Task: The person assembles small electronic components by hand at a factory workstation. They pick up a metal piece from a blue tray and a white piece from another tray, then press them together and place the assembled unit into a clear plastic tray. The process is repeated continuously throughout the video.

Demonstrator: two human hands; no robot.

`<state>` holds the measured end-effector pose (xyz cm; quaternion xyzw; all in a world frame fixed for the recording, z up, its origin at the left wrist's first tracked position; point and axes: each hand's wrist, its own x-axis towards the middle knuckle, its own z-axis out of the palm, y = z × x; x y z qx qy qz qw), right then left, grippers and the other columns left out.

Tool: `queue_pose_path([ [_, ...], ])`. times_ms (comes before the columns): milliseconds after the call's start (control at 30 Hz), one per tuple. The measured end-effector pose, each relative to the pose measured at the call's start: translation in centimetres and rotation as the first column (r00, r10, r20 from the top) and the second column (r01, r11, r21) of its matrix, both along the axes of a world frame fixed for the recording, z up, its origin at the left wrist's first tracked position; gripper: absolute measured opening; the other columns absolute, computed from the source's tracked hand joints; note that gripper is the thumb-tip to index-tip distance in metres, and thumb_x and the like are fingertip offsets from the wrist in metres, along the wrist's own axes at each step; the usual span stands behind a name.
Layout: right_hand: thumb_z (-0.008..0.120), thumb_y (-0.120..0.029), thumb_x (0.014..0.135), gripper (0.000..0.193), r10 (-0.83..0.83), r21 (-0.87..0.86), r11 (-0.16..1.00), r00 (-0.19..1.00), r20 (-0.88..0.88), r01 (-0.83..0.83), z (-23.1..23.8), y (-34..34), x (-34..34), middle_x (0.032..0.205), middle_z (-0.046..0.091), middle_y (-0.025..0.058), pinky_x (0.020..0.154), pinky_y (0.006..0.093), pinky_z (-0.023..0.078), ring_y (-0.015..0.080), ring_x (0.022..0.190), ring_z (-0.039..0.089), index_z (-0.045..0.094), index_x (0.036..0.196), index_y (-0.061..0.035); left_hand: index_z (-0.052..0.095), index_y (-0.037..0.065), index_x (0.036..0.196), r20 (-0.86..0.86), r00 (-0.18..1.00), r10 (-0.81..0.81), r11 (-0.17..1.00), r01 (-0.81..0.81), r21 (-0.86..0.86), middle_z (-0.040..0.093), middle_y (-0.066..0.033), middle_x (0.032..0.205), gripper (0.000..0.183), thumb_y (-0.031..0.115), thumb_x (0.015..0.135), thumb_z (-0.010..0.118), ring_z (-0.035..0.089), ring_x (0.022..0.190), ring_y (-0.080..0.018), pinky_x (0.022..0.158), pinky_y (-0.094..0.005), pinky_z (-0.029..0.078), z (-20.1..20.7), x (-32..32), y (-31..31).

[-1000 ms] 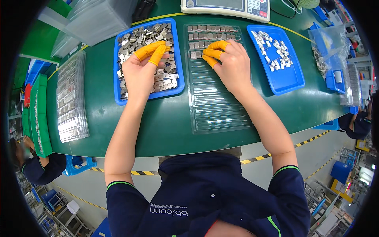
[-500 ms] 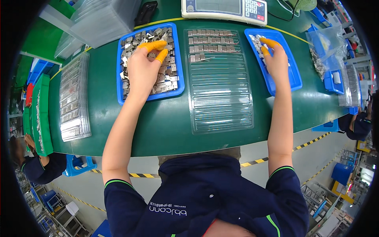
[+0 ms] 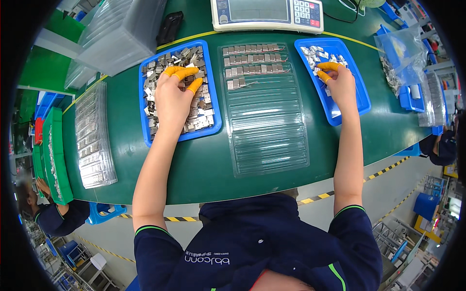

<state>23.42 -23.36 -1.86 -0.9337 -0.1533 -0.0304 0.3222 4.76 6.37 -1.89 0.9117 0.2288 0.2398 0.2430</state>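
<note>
My left hand (image 3: 174, 99), with yellow finger cots on its fingertips, hovers over a blue tray (image 3: 217, 104) heaped with small silvery metal shells (image 3: 201, 115). Its thumb and forefinger are apart, and I make out nothing between them. Over a narrower blue tray (image 3: 361, 94) on the right, my right hand (image 3: 341, 86) reaches to small white parts (image 3: 313, 52). Its cot-covered thumb and forefinger also stand apart, close to those parts. Between the trays lies a clear ribbed plastic tray (image 3: 267, 131); metal pieces with thin wires (image 3: 252, 59) fill its far rows.
A white digital scale (image 3: 267, 24) stands at the back. Stacked clear trays (image 3: 124, 36) and a black object (image 3: 170, 28) are at the back left. A filled clear tray (image 3: 94, 138) and a green bin (image 3: 57, 160) lie left. Plastic bags (image 3: 405, 53) lie right. Co-workers sit on both sides.
The view has shifted a little, so the bench sits lower in the picture. My right hand has drawn slightly nearer within its tray; my left hand stays over the metal shells.
</note>
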Motion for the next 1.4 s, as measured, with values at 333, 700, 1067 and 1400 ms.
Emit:
queue_pose_path([
  [333,0.068,-0.009,0.078,0.023,0.002,0.555,0.831,1.000,0.024,-0.015,1.4,-1.6,1.2,0.087,0.066,0.0077,0.074,0.0229,0.047,0.0120,0.079,0.061,0.065,0.098,0.0033,0.066,-0.005,0.093,0.304,0.952,-0.025,0.734,0.224,-0.642,0.067,-0.0105,0.091,0.021,-0.004,0.073,0.070,0.063,0.082,-0.0142,0.077,-0.0254,0.050,1.8,-1.4,-1.9],
  [700,0.073,-0.006,0.072,0.023,0.508,0.707,0.679,0.822,-0.258,-0.197,1.9,6.3,-9.7,0.088,0.068,0.0064,0.076,0.0239,0.050,0.0125,0.079,0.064,0.067,0.093,0.0003,0.064,-0.006,0.101,0.294,0.949,-0.112,0.500,0.309,-0.809,0.066,-0.0137,0.097,0.026,-0.005,0.075,0.068,0.064,0.088,-0.0169,0.083,-0.0274,0.051,0.7,-2.0,-7.1],
  [1067,0.072,-0.003,0.073,0.019,0.602,0.771,0.617,0.726,-0.331,-0.160,1.3,6.5,-10.3,0.086,0.068,0.0075,0.073,0.0235,0.051,0.0117,0.078,0.063,0.067,0.090,0.0022,0.064,-0.006,0.101,0.278,0.920,-0.278,0.528,0.388,-0.756,0.066,-0.0136,0.095,0.028,-0.003,0.073,0.070,0.064,0.087,-0.0167,0.082,-0.0276,0.051,1.0,-2.6,-7.1],
  [1400,0.072,-0.003,0.072,0.020,0.549,0.724,0.673,0.758,-0.353,-0.150,2.2,6.4,-10.6,0.087,0.068,0.0075,0.075,0.0230,0.050,0.0107,0.079,0.063,0.069,0.091,0.0016,0.064,-0.006,0.100,0.290,0.928,-0.233,0.481,0.369,-0.795,0.067,-0.0135,0.093,0.027,-0.003,0.074,0.069,0.065,0.085,-0.0180,0.081,-0.0273,0.051,1.2,-2.8,-6.7],
])
